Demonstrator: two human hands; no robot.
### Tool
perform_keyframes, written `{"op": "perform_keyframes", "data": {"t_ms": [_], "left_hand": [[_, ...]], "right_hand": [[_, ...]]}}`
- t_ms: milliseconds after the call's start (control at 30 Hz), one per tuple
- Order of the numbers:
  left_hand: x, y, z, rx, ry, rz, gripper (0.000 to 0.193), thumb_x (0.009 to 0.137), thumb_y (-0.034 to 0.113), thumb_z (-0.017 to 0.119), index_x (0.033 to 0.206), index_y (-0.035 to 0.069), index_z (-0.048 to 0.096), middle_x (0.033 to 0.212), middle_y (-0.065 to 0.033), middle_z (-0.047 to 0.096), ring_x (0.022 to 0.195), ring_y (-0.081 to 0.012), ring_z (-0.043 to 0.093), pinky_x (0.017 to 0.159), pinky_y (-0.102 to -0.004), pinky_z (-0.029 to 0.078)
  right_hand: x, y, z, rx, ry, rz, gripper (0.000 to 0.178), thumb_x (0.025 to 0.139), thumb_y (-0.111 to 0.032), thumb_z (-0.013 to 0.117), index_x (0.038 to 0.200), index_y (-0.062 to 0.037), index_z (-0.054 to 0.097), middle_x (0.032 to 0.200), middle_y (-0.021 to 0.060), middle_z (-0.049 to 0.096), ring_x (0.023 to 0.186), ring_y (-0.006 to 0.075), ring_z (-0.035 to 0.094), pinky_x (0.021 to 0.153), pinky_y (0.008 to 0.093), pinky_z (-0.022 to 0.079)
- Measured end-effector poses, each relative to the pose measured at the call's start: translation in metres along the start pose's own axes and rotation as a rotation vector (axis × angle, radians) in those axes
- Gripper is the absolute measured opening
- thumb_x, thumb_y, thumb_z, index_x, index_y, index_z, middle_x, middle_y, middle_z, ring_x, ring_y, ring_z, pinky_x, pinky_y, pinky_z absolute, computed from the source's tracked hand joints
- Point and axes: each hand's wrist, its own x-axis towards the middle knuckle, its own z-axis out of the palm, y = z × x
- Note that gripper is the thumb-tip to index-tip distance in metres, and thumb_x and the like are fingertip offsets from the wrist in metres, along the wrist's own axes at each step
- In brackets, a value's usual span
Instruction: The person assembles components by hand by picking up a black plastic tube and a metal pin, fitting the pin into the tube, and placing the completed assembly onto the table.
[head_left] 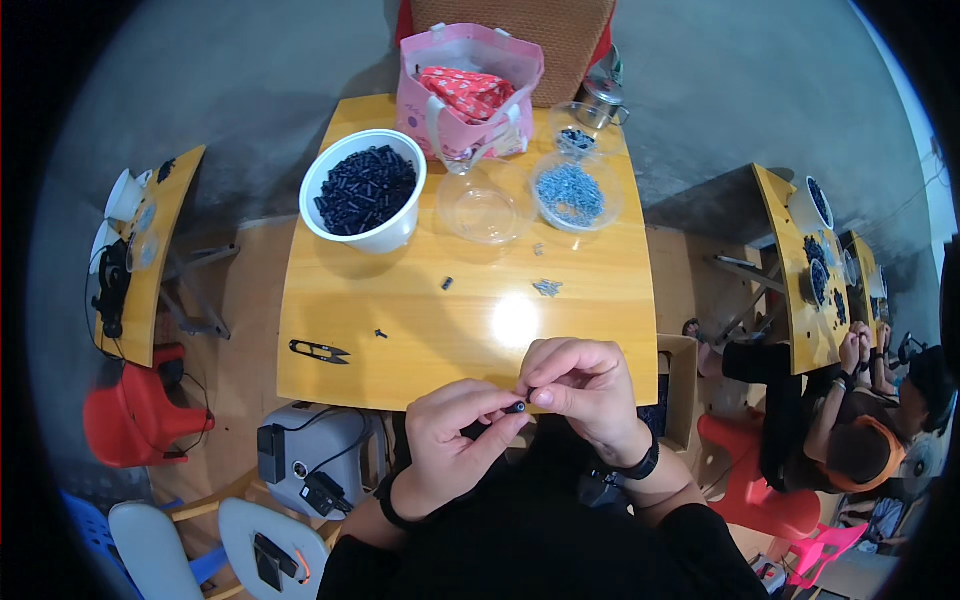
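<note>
Close to my body, just off the table's near edge, my two hands meet fingertip to fingertip. My left hand (462,428) pinches a small black cylindrical piece (515,407) between thumb and fingers, its round end showing. Beside it my right hand (588,392) is closed in a pinch; whatever lies between its thumb and forefinger is too small to make out. Ahead on the yellow table (400,345) stand a white tub (312,190) of short black tubes (366,190) and a clear bowl (612,205) of small silvery-blue metal parts (570,194).
Black thread snips (319,352) lie at the table's left. Loose bits include a black tube (447,284), a dark piece (381,334) and small metal parts (547,288). Farther back are a clear lidlike container (485,212), a pink bag (420,95) and a metal cup (602,95). Co-workers sit at right.
</note>
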Motion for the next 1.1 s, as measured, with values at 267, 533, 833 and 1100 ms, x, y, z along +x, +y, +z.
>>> {"op": "perform_keyframes", "data": {"t_ms": [267, 533, 833, 1100], "left_hand": [[0.004, 0.015, 0.033, 0.023, -0.031, 0.057, 0.012, 0.072, 0.001, 0.071, 0.081, -0.003, 0.064, 0.068, -0.0088, 0.062, 0.055, -0.0134, 0.059, 0.051, -0.0217, 0.045], [0.001, 0.023, 0.052, 0.086, -0.072, 0.072, 0.010, 0.073, 0.001, 0.070, 0.078, -0.003, 0.063, 0.066, -0.0084, 0.060, 0.051, -0.0136, 0.057, 0.048, -0.0220, 0.044], [-0.004, 0.022, 0.061, 0.003, -0.061, 0.002, 0.012, 0.073, 0.005, 0.071, 0.077, -0.003, 0.062, 0.065, -0.0084, 0.059, 0.053, -0.0123, 0.055, 0.049, -0.0214, 0.042], [-0.010, 0.018, 0.063, -0.027, 0.037, 0.031, 0.011, 0.071, 0.003, 0.072, 0.076, -0.003, 0.063, 0.063, -0.0056, 0.058, 0.049, -0.0070, 0.046, 0.044, -0.0187, 0.030]], "right_hand": [[-0.022, -0.012, -0.017, 0.074, 0.021, -0.098, 0.007, 0.077, 0.006, 0.063, 0.082, 0.0014, 0.061, 0.084, 0.0085, 0.062, 0.076, 0.0134, 0.059, 0.068, 0.0246, 0.047], [-0.037, -0.028, -0.031, -0.344, 0.011, -0.362, 0.007, 0.072, 0.003, 0.068, 0.075, -0.0004, 0.062, 0.077, 0.0091, 0.063, 0.072, 0.0184, 0.059, 0.065, 0.0278, 0.046], [-0.045, -0.023, -0.032, -0.343, 0.031, -0.391, 0.010, 0.071, -0.002, 0.071, 0.074, -0.0009, 0.062, 0.074, 0.0097, 0.061, 0.069, 0.0189, 0.055, 0.062, 0.0284, 0.044], [-0.050, -0.005, -0.018, -0.076, 0.174, -0.305, 0.012, 0.072, -0.006, 0.071, 0.075, -0.0052, 0.059, 0.074, 0.0087, 0.059, 0.072, 0.0196, 0.053, 0.069, 0.0326, 0.044]]}}
